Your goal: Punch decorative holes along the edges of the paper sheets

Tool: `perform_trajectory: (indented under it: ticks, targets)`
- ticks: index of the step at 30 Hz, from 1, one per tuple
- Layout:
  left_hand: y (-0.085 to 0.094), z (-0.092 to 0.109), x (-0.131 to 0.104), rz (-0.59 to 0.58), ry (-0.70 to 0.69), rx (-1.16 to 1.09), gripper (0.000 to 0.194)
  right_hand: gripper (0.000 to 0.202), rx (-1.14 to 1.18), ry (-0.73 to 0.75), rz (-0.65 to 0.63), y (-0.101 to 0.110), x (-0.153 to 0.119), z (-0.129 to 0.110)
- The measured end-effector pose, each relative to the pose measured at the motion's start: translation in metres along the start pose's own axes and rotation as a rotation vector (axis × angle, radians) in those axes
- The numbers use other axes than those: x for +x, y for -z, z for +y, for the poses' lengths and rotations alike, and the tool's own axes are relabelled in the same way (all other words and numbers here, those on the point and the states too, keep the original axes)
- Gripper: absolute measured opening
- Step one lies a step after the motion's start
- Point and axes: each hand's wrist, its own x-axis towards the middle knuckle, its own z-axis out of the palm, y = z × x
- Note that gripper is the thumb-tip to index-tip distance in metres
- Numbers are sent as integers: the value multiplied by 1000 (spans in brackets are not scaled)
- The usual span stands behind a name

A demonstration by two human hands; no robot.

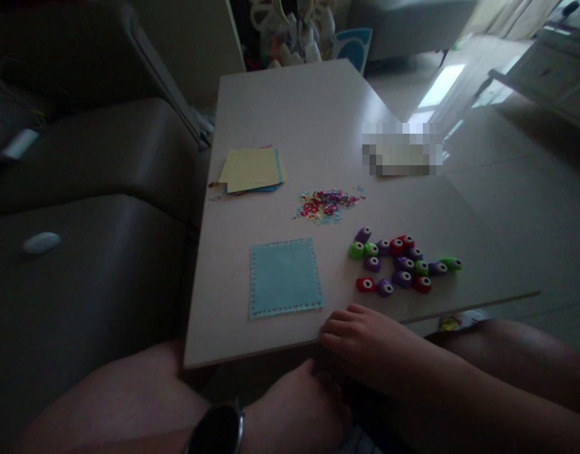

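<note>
Centrally, a blue paper square (286, 277) with a punched border lies flat on the tabletop (280, 107), left of the small craft punches (406, 265) and nearer the edge than the loose confetti (325, 205); the right hand (356, 331), empty, rests with bent fingers at the table edge, while the left hand (302, 403), wearing a watch (217, 429) at its wrist, lies below, its grip impossible to tell

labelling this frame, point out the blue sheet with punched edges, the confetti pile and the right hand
blue punched-edge sheet (287, 278), head view, middle of its plain face
confetti pile (325, 205), head view, middle of the scattered bits
right hand (359, 329), head view, back of the hand
</note>
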Motion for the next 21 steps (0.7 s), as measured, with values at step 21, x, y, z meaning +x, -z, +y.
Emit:
perform_trajectory:
  ticks: [21]
  targets:
    - [16,-4,11,-198,5,-38,25,12,-28,-4,-9,2,1,-2]
